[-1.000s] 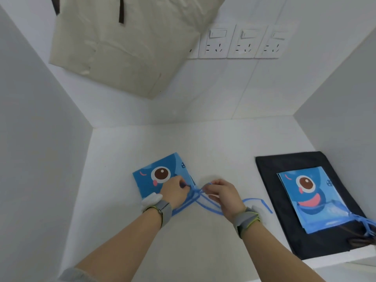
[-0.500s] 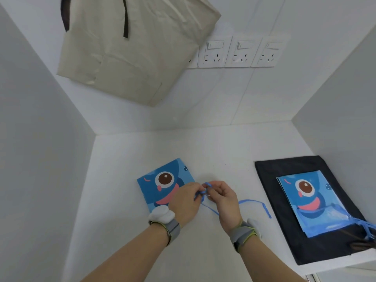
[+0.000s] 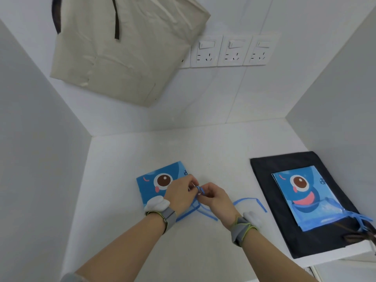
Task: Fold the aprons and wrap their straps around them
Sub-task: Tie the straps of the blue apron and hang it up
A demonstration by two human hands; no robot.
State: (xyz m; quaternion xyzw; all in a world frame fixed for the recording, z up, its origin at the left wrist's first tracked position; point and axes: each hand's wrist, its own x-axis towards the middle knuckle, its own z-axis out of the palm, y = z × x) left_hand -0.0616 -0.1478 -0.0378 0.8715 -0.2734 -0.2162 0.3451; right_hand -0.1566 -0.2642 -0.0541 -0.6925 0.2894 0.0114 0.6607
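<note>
the white surface (image 3: 203, 151) carries everything; far up and to the left of our hands a cream apron (image 3: 126, 51) hangs on the wall beside a row of sockets (image 3: 230, 50). well off to the right of our right hand lies a black apron (image 3: 270, 180), flat, with a finished blue apron (image 3: 305, 198) on top of it, its straps bundled at the near right corner.

the blue apron in hand (image 3: 151, 186) lies folded on the surface, partly under our left hand (image 3: 181, 192). its strap (image 3: 249, 201) trails out to the right of our right hand (image 3: 214, 197) and loops back below both wrists.

a second ago our hands were a little apart, each pulling a length of strap sideways, with a wide loop lying between them. now they have closed up until they touch, both pinching the strap at one spot by the right edge of the folded apron; a small loop of strap sits round a left fingertip (image 3: 197, 187). the slack below has drawn in somewhat, though two runs of strap still lie on the surface.

we judge that the wrapping is done and we are tying it off. what is left seems to be snugging the knot and moving this apron onto the pile.
</note>
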